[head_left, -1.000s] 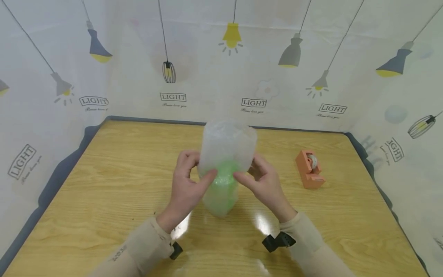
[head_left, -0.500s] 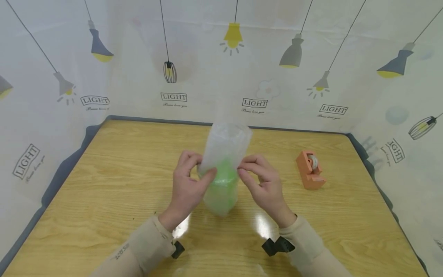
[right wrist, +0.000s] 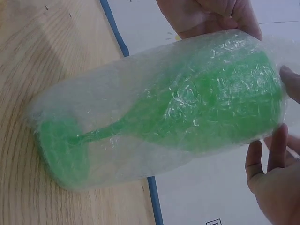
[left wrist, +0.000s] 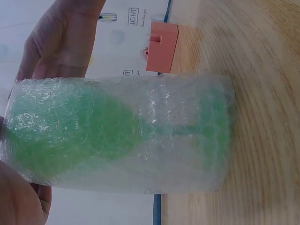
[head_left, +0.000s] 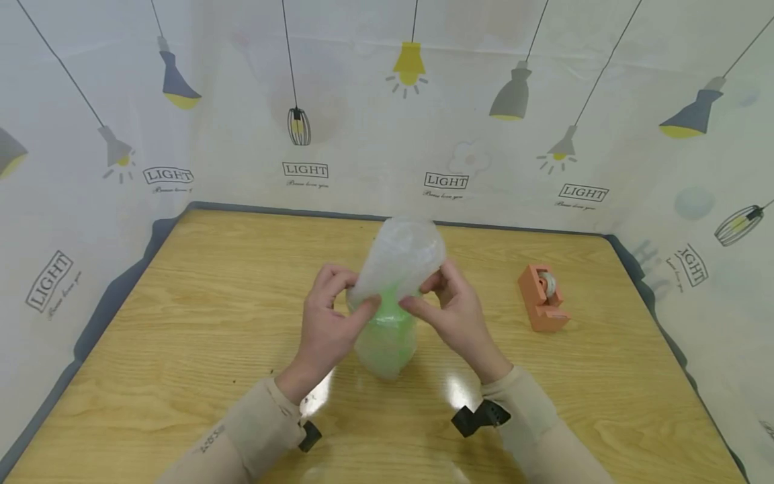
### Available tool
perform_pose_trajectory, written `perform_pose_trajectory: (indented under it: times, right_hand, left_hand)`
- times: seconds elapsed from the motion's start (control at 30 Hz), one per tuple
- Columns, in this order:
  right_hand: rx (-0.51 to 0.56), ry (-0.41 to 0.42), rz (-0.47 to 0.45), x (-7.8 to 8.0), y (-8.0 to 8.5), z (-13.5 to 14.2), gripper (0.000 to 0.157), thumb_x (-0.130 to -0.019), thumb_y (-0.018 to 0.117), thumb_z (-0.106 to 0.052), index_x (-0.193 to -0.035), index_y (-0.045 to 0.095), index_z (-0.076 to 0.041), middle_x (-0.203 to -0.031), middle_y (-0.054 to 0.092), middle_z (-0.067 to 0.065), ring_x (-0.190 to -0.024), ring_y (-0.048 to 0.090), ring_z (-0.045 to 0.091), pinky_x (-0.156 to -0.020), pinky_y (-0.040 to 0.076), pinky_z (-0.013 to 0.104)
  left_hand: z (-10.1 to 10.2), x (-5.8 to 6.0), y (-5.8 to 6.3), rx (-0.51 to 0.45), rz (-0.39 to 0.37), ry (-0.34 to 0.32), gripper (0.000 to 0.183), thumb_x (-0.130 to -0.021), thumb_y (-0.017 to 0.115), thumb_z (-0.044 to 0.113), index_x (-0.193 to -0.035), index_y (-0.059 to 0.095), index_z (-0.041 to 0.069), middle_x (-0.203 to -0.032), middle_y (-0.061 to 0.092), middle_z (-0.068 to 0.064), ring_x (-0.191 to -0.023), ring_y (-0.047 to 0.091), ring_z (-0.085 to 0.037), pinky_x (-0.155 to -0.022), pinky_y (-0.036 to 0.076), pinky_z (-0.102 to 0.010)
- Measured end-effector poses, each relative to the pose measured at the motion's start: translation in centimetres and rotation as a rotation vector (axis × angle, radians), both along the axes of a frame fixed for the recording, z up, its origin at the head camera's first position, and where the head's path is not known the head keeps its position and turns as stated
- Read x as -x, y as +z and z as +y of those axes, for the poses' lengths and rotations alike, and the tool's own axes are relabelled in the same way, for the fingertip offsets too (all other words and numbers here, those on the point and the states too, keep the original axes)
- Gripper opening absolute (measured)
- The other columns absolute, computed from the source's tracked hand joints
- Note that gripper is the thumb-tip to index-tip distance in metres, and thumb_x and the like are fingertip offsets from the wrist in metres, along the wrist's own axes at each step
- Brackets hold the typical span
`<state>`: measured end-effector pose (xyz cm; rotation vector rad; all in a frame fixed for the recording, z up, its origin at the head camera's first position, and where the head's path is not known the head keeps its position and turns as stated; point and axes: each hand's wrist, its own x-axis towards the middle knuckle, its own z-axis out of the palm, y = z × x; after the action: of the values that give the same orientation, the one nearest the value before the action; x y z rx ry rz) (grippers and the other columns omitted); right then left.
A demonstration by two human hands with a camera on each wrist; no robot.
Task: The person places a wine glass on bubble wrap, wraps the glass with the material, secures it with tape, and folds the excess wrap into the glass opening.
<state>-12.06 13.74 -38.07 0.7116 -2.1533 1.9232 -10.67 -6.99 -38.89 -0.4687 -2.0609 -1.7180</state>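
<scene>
A green wine glass (right wrist: 201,103) is wrapped in clear bubble wrap (head_left: 408,249). It stands upright at the middle of the table, its round foot (right wrist: 65,152) toward the tabletop. Surplus wrap rises above the bowl as a loose sleeve. My left hand (head_left: 329,329) grips the wrap on the left near the rim, thumb on the near side. On the right, my right hand (head_left: 459,319) pinches the upper wrap between thumb and fingers. Some fingertips are hidden behind the wrap in the head view.
An orange tape dispenser (head_left: 540,299) with a roll of tape stands to the right on the wooden table (head_left: 199,282). A light wall covering (head_left: 363,121) printed with lamps surrounds the table's back and sides.
My right fingers come off the wrap's right side, then take hold of it again, with the thumb farther left. The loose top narrows and leans right. My left hand stays almost still.
</scene>
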Motion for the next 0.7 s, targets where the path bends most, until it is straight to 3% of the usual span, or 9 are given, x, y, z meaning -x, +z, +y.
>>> perform_pose_trajectory:
  times: [0.13, 0.37, 0.6, 0.7]
  right_hand:
    - [-0.002, 0.009, 0.020, 0.2, -0.2, 0.0, 0.048, -0.089, 0.082, -0.012, -0.129, 0.062, 0.006, -0.106, 0.066, -0.010, -0.093, 0.057, 0.013, -0.087, 0.050, 0.027]
    - [-0.021, -0.037, 0.089, -0.1, -0.1, -0.3, 0.043, -0.086, 0.078, 0.006, -0.126, 0.063, 0.005, -0.117, 0.069, -0.013, -0.104, 0.064, 0.011, -0.088, 0.054, 0.028]
    - [-0.005, -0.046, 0.088, -0.1, 0.1, -0.6, 0.044, -0.084, 0.077, 0.012, -0.125, 0.063, 0.005, -0.120, 0.070, -0.008, -0.114, 0.066, 0.013, -0.101, 0.055, 0.033]
    - [0.001, -0.056, 0.081, -0.1, 0.1, -0.7, 0.044, -0.084, 0.077, 0.012, -0.125, 0.064, 0.005, -0.120, 0.071, -0.002, -0.114, 0.067, 0.014, -0.101, 0.055, 0.034]
  left_hand:
    - [0.0, 0.0, -0.1, 0.003, -0.006, -0.016, 0.015, -0.084, 0.081, 0.002, -0.096, 0.073, 0.005, -0.100, 0.057, -0.004, -0.099, 0.053, -0.016, -0.092, 0.046, -0.031]
    - [-0.7, -0.4, -0.1, 0.017, -0.010, -0.079, 0.027, -0.087, 0.080, 0.003, -0.112, 0.069, 0.006, -0.111, 0.064, -0.003, -0.107, 0.059, -0.015, -0.099, 0.050, -0.031]
    - [-2.4, -0.3, -0.2, 0.036, 0.110, -0.161, 0.022, -0.098, 0.060, -0.008, -0.116, 0.069, 0.000, -0.114, 0.070, -0.012, -0.109, 0.065, -0.017, -0.101, 0.054, -0.030]
    - [-2.7, -0.1, -0.2, 0.038, 0.120, -0.177, 0.022, -0.099, 0.059, -0.008, -0.115, 0.072, 0.002, -0.114, 0.071, -0.011, -0.109, 0.066, -0.015, -0.099, 0.055, -0.029]
